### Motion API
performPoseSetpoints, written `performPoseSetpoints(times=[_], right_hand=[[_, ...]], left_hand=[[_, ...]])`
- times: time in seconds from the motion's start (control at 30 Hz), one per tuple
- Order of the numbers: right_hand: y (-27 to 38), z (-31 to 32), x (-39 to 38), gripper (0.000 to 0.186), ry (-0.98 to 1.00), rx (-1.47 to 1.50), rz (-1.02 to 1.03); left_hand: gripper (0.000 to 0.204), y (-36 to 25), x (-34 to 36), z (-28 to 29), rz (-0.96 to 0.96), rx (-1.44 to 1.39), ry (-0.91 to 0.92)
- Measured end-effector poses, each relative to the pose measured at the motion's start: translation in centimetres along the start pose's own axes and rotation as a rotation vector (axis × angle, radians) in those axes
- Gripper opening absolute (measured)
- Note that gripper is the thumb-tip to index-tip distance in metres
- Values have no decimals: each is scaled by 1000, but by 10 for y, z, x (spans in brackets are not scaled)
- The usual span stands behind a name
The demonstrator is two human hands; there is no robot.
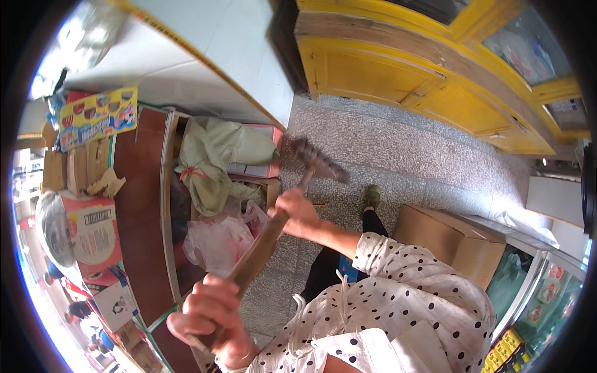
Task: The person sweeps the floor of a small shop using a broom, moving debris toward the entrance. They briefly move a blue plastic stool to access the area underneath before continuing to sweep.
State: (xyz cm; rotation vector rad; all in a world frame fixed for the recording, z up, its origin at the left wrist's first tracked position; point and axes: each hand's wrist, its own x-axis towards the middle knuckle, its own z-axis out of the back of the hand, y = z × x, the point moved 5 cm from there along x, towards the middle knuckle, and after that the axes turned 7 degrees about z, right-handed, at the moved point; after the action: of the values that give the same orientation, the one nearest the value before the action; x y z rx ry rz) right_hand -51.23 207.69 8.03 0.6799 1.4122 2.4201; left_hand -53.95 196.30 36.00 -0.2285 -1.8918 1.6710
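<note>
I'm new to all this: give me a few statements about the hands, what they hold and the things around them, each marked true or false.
1. The right hand holds a brown handle. True.
2. The other hand hangs free. False: the left hand grips that handle too.
3. The right hand is nearer the handle's dark head than the left. True.
4. The person wears plain black on top. False: the shirt is white with dark dots.
5. A red tie shows on the pale green bag. True.
6. The furniture ahead is blue. False: the cupboard is yellow.
</note>
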Motion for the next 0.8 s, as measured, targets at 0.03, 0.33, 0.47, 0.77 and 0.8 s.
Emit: performPoseSetpoints(times=[0.03,0.33,0.47,0.77,0.8], right_hand=[[-9,-4,8,25,-33,-33,22],[-160,-53,119,16,37,-12,79],[-133,-103,31,21,515,-35,57],[51,-51,-52,17,1069,166,165],[77,-44,-50,19,1165,149,182]], left_hand=[[48,8,-2,4,1,-13,-1],[24,169,8,36,75,-3,-153],[23,125,-55,71,275,213,-421],[24,-56,-44,41,35,264,28],[26,-78,-49,35,-93,194,31]])
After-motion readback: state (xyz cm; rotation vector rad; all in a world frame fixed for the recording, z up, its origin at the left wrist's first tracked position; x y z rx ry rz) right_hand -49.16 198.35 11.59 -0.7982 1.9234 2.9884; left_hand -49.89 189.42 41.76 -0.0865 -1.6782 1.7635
